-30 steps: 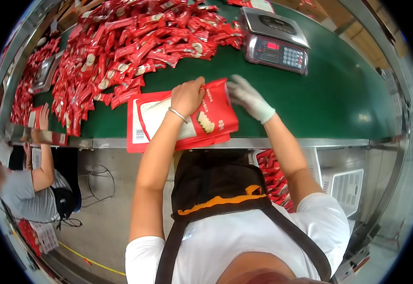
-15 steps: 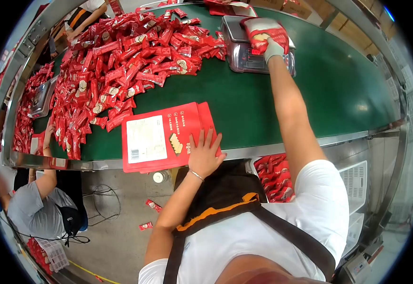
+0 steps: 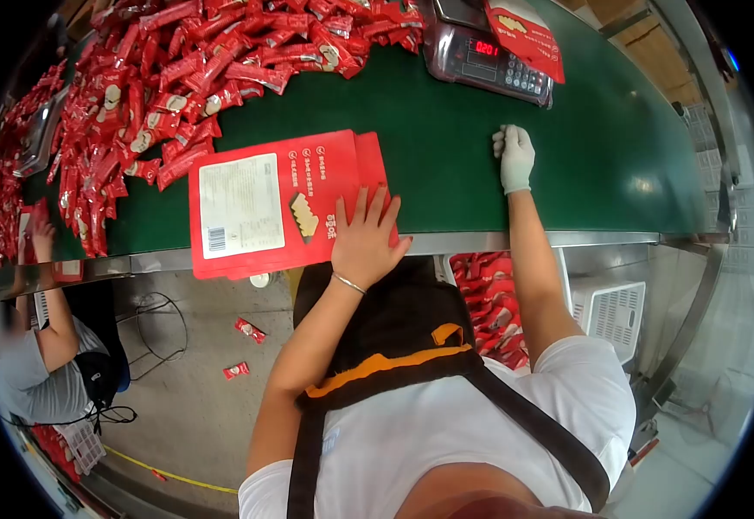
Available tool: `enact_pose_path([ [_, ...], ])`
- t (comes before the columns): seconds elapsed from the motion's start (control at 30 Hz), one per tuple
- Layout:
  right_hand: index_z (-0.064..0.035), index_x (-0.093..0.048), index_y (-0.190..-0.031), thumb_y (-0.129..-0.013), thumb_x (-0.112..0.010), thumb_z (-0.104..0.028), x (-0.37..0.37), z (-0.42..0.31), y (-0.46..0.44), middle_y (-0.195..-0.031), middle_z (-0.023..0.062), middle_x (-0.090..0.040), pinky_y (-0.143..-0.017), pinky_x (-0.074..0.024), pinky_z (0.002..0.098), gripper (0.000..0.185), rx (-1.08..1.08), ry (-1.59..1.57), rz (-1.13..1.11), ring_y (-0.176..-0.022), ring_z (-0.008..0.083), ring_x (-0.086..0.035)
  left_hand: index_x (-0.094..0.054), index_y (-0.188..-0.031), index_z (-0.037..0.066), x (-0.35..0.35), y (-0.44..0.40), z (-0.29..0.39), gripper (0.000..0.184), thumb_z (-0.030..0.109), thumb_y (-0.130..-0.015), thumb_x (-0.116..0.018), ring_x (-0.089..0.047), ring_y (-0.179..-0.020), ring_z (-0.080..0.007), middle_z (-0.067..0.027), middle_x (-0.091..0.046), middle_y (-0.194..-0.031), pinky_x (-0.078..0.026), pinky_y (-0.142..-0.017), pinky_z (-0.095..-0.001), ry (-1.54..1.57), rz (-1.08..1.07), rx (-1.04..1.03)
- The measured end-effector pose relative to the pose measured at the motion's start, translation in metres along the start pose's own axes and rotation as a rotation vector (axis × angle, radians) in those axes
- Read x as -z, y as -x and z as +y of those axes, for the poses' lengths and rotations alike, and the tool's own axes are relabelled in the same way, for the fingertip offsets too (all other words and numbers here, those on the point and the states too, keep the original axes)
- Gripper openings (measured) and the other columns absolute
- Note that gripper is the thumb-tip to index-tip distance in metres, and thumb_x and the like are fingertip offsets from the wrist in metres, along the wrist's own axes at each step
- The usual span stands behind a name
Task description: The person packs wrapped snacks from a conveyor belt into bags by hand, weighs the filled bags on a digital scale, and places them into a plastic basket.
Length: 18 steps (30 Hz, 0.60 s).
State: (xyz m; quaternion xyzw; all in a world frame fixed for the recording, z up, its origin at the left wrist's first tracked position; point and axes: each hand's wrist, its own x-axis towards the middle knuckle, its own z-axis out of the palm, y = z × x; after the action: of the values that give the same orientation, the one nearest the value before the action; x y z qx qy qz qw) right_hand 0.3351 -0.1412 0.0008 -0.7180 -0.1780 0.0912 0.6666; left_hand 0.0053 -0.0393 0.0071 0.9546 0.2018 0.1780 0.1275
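we see the wearer's bare left hand point(image 3: 364, 232) lying palm down, fingers spread apart, on the lower right part of a stack of flat red snack pouches point(image 3: 325, 160); it presses on the top pouch without clamping it. the stack lies at the near edge of the green tabletop point(image 3: 446, 173), its lower edge jutting past the metal rim, and the top pouch shows a pale printed panel with a barcode. we notice a silver bangle point(image 3: 348, 282) on the left wrist.

the right hand point(image 3: 515, 160), in a white glove, is over the green surface to the right of the stack, well apart from it. its fingers are curled together toward the palm, and we see nothing sticking out of them, though we cannot tell whether something small is tucked inside.

beyond that hand we find a digital weighing scale point(image 3: 472, 65) with a display lit in red, and a red pouch with a biscuit picture point(image 3: 522, 35) rests tilted on its right part, covering some of it. to the left we see a wide heap of small red snack packets point(image 3: 161, 95). two more packets point(image 3: 249, 329) lie on the floor. below the table, red packages point(image 3: 491, 307) fill a container near a white plastic crate point(image 3: 610, 316). at far left, a co-worker in a grey shirt point(image 3: 27, 381) reaches to the table.
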Motion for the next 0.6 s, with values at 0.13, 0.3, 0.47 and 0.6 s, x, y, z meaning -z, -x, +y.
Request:
enact_pose_path([
  [0.13,0.0006,-0.061,-0.099,-0.102,-0.051,-0.025,-0.004,0.000,-0.005,-0.076,0.0043,-0.062,-0.053,-0.0445,0.0231,0.027,-0.019,0.066,0.000,-0.060,0.0085,-0.053,-0.055,-0.135,0.013,0.001,-0.001,0.000,0.065,0.049,-0.081,-0.064,-0.040,-0.136,-0.0338,-0.0108,-0.047,-0.144,-0.025,-0.112,-0.0605,0.002,0.013,0.000],
  [0.3,0.0003,-0.061,-0.099,-0.102,-0.051,-0.025,-0.006,0.000,-0.006,-0.076,0.0044,-0.063,-0.052,-0.0443,0.0226,0.027,-0.044,0.063,0.013,-0.059,0.0085,-0.053,-0.056,-0.133,0.013,0.004,-0.002,0.002,0.064,0.049,-0.081,-0.063,-0.039,-0.138,-0.0321,-0.0100,-0.047,-0.145,-0.024,-0.113,-0.0594,0.017,-0.018,0.020],
  [0.47,-0.0001,-0.061,-0.104,-0.098,-0.056,-0.042,-0.011,-0.016,-0.012,-0.081,0.0065,-0.065,-0.053,-0.0435,0.0252,0.043,-0.161,0.120,-0.007,-0.060,0.0097,-0.053,-0.056,-0.133,0.013,0.003,-0.004,0.003,0.064,0.048,-0.080,-0.064,-0.039,-0.138,-0.0313,-0.0095,-0.047,-0.145,-0.025,-0.112,-0.0598,0.011,-0.018,0.016],
  [0.6,0.0032,-0.056,-0.117,-0.094,-0.056,-0.054,-0.026,-0.044,-0.077,-0.096,0.0133,-0.068,-0.072,-0.0546,0.0349,0.062,-0.287,-0.566,0.032,-0.079,0.0233,-0.064,-0.056,-0.133,0.013,0.006,-0.006,0.005,0.064,0.047,-0.080,-0.064,-0.040,-0.137,-0.0322,-0.0092,-0.047,-0.145,-0.026,-0.112,-0.0601,0.005,-0.037,0.024],
])
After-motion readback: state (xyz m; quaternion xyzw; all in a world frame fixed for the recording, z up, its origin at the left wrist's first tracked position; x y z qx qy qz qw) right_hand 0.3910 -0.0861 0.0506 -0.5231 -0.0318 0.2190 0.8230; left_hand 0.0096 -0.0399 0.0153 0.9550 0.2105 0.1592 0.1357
